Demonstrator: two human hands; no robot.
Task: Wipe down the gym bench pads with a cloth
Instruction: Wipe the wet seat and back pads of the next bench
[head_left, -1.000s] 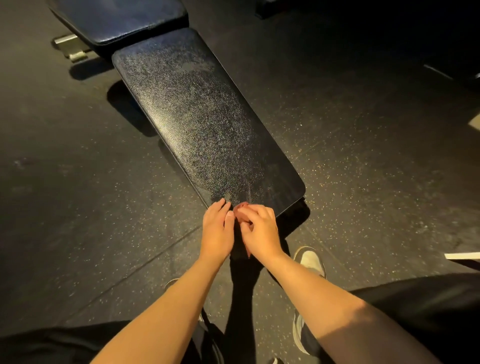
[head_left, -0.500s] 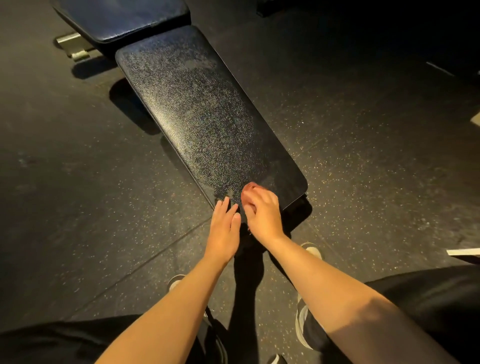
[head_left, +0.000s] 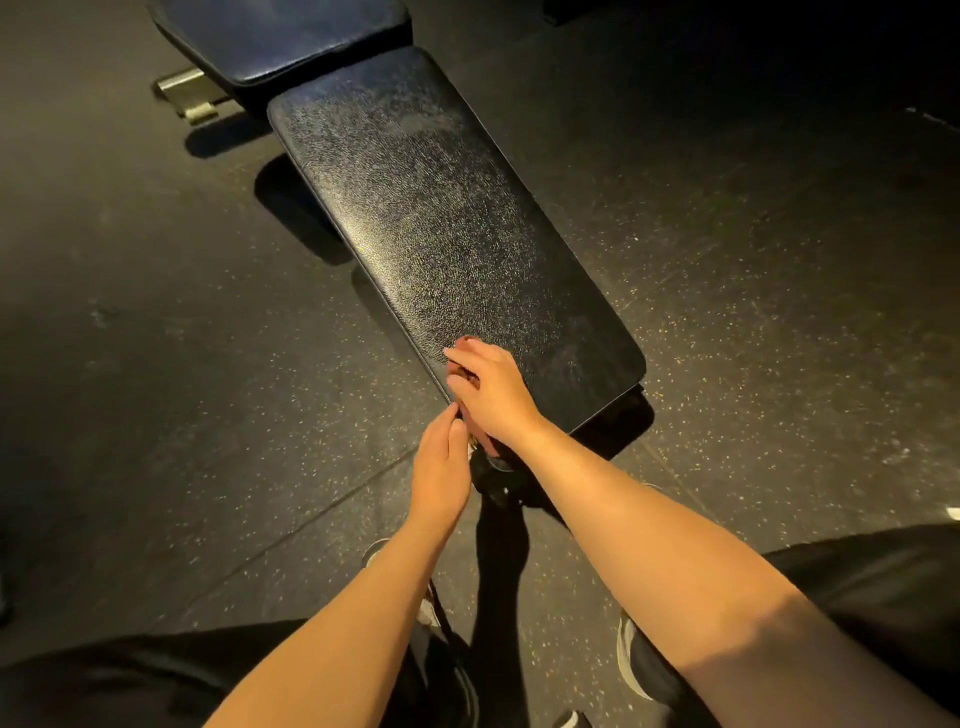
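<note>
The long black bench pad (head_left: 441, 218) runs from the upper left down to my hands. My right hand (head_left: 493, 395) lies on its near left corner, pressed over a small reddish-brown cloth (head_left: 464, 375) that shows only between and beyond the fingers. My left hand (head_left: 441, 473) is just off the pad's near edge, fingers together, with the tips touching the corner below the cloth. Whether it holds the cloth's edge is hidden. A second, shorter pad (head_left: 280, 36) sits at the far end.
A metal frame foot (head_left: 189, 96) sticks out left of the far pad. Speckled black rubber floor (head_left: 753, 312) surrounds the bench. My knees in black trousers and my shoes (head_left: 631, 654) are below the hands.
My right hand has slid up and forward from the pad's near edge onto its surface with the cloth under it. The left hand stayed near the edge, a little lower.
</note>
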